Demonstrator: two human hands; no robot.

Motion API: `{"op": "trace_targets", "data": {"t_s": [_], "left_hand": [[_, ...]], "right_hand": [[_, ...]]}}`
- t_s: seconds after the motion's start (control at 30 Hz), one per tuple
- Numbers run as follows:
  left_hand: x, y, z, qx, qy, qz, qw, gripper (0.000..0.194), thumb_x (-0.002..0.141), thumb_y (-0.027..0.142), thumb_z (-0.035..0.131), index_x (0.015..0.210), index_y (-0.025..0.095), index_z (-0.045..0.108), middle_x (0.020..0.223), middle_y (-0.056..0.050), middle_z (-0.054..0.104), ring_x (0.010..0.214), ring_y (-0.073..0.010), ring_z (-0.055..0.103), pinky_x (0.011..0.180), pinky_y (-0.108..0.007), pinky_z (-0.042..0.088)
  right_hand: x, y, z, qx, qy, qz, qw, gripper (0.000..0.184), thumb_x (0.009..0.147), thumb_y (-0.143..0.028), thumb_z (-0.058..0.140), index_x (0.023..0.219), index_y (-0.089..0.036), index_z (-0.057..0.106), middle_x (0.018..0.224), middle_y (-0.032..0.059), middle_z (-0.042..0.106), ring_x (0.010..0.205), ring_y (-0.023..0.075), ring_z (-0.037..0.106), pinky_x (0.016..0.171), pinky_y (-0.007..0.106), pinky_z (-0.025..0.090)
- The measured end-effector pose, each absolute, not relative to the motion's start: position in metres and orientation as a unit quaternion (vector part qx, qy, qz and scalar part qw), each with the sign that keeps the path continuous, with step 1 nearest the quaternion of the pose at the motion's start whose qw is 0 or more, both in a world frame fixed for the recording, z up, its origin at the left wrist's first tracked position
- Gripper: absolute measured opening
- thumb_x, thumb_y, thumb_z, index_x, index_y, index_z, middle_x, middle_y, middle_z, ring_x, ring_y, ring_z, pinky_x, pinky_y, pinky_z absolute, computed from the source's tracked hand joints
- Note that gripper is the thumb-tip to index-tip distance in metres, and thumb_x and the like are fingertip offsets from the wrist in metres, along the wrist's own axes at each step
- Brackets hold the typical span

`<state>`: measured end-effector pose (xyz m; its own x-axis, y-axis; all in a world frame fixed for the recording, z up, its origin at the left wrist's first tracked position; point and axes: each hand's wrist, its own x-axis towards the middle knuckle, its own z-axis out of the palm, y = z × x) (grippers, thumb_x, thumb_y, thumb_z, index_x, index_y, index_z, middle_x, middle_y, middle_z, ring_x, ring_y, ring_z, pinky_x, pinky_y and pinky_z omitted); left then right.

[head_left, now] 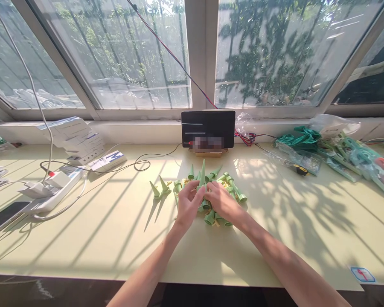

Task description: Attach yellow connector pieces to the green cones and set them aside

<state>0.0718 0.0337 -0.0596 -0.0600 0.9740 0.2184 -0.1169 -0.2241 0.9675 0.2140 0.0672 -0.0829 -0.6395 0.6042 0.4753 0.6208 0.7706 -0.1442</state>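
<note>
Both hands meet over a pile of light green plastic parts in the middle of the table. A tall, pointed green cone [203, 172] stands upright between them. My left hand [189, 201] is closed with its thumb and fingers round the lower part of this cone. My right hand [221, 199] is closed against the cone's base from the other side; its fingertips are partly hidden. Green tubular parts [209, 217] lie under and in front of my hands, with more tubes [238, 192] to the right. Two small cones [154, 189] stand apart on the left.
A dark tablet [208, 125] leans on a stand behind the pile. To the left are a power strip [56, 192], cables, white boxes [109, 160] and a phone [6, 217]. Bagged green parts [348, 153] and a black-yellow tool [301, 169] lie right.
</note>
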Motion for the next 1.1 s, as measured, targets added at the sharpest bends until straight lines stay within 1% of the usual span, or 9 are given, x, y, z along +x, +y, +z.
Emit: {"op": "trace_targets", "data": {"t_s": [0.2, 0.33, 0.47, 0.53, 0.67, 0.8, 0.9, 1.03, 1.1], "left_hand": [[0.072, 0.032, -0.058, 0.51, 0.429, 0.589, 0.458, 0.028, 0.082, 0.04, 0.068, 0.096, 0.017, 0.062, 0.068, 0.003, 0.049, 0.05, -0.0057, 0.036, 0.045, -0.021, 0.029], [0.072, 0.033, -0.059, 0.505, 0.427, 0.59, 0.462, 0.027, 0.081, 0.04, 0.069, 0.096, 0.018, 0.062, 0.063, 0.004, 0.047, 0.05, -0.0062, 0.036, 0.045, -0.021, 0.029], [0.07, 0.036, -0.061, 0.465, 0.406, 0.599, 0.511, 0.025, 0.082, 0.041, 0.067, 0.09, 0.018, 0.063, 0.056, 0.005, 0.044, 0.046, -0.006, 0.034, 0.042, -0.02, 0.025], [0.068, 0.039, -0.061, 0.441, 0.397, 0.599, 0.538, 0.026, 0.083, 0.042, 0.065, 0.088, 0.017, 0.064, 0.055, 0.004, 0.046, 0.043, -0.0054, 0.034, 0.041, -0.02, 0.023], [0.067, 0.041, -0.059, 0.422, 0.389, 0.601, 0.556, 0.027, 0.082, 0.043, 0.065, 0.088, 0.016, 0.065, 0.057, 0.003, 0.051, 0.042, -0.0047, 0.034, 0.04, -0.02, 0.022], [0.069, 0.039, -0.058, 0.424, 0.381, 0.608, 0.552, 0.026, 0.081, 0.041, 0.067, 0.086, 0.016, 0.064, 0.065, 0.001, 0.056, 0.044, -0.0044, 0.036, 0.041, -0.02, 0.022], [0.069, 0.037, -0.059, 0.439, 0.38, 0.606, 0.544, 0.025, 0.082, 0.041, 0.067, 0.088, 0.017, 0.064, 0.071, 0.0, 0.057, 0.045, -0.0045, 0.038, 0.04, -0.021, 0.023], [0.069, 0.035, -0.059, 0.468, 0.386, 0.597, 0.525, 0.024, 0.083, 0.04, 0.066, 0.089, 0.017, 0.063, 0.068, 0.002, 0.051, 0.046, -0.0043, 0.038, 0.041, -0.02, 0.024], [0.07, 0.033, -0.057, 0.48, 0.398, 0.589, 0.514, 0.025, 0.082, 0.04, 0.068, 0.093, 0.018, 0.063, 0.069, 0.003, 0.05, 0.046, -0.0037, 0.038, 0.04, -0.02, 0.025]], "right_hand": [[0.213, 0.069, -0.084, -0.35, -0.905, -0.042, 0.238, 0.031, 0.085, 0.005, 0.038, 0.078, -0.017, 0.059, 0.077, 0.0032, 0.045, 0.072, 0.0163, 0.035, 0.066, 0.028, 0.032], [0.213, 0.069, -0.084, -0.356, -0.901, -0.05, 0.243, 0.031, 0.084, 0.006, 0.038, 0.079, -0.017, 0.058, 0.078, 0.0034, 0.049, 0.071, 0.0162, 0.037, 0.066, 0.028, 0.032], [0.211, 0.067, -0.08, -0.359, -0.895, -0.056, 0.261, 0.028, 0.086, 0.004, 0.042, 0.082, -0.017, 0.059, 0.078, 0.0032, 0.051, 0.07, 0.016, 0.039, 0.065, 0.028, 0.032], [0.21, 0.066, -0.076, -0.36, -0.888, -0.052, 0.281, 0.024, 0.093, -0.002, 0.042, 0.081, -0.017, 0.057, 0.078, 0.0037, 0.053, 0.07, 0.0161, 0.041, 0.066, 0.028, 0.034], [0.208, 0.064, -0.07, -0.369, -0.868, -0.032, 0.33, 0.029, 0.101, -0.017, 0.037, 0.079, -0.017, 0.055, 0.078, 0.0055, 0.056, 0.072, 0.0176, 0.045, 0.066, 0.029, 0.038], [0.215, 0.059, -0.068, -0.385, -0.844, 0.007, 0.374, 0.028, 0.103, -0.025, 0.037, 0.082, -0.018, 0.055, 0.079, 0.005, 0.056, 0.073, 0.0179, 0.047, 0.062, 0.028, 0.038], [0.227, 0.055, -0.072, -0.39, -0.83, 0.029, 0.399, 0.026, 0.102, -0.027, 0.039, 0.082, -0.018, 0.054, 0.076, 0.004, 0.054, 0.071, 0.0171, 0.048, 0.061, 0.027, 0.038], [0.24, 0.052, -0.077, -0.398, -0.779, 0.112, 0.471, 0.023, 0.101, -0.031, 0.043, 0.084, -0.019, 0.054, 0.073, 0.0023, 0.057, 0.065, 0.0147, 0.051, 0.06, 0.026, 0.042], [0.243, 0.051, -0.078, -0.416, -0.735, 0.162, 0.51, 0.02, 0.1, -0.032, 0.045, 0.087, -0.02, 0.055, 0.072, 0.0012, 0.06, 0.061, 0.0134, 0.053, 0.057, 0.025, 0.044]]}}
